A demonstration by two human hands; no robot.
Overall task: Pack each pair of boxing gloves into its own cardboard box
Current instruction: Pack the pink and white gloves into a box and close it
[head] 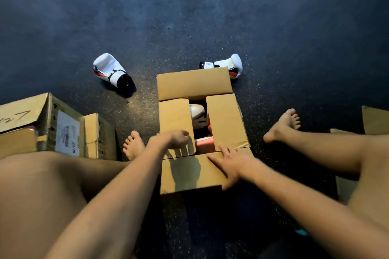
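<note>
Cardboard box (202, 124) on dark floor (273, 27) between bare legs, side flaps half folded, gloves inside (199, 120) visible through gap. Left hand (174, 139) loosely curled on left flap; right hand (229, 162) spread flat on near flap. Two white gloves lie loose beyond: one left (112, 71), one behind box (226, 65).

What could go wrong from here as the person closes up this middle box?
1. Gloves inside stand high in the gap between the side flaps, so the cardboard box may not close flat.
2. The left hand and right hand press different flaps; folded in the wrong order, they could jam or crease.
3. Two loose gloves, one on the left and one behind the box, lie on the floor and could be missed.
</note>
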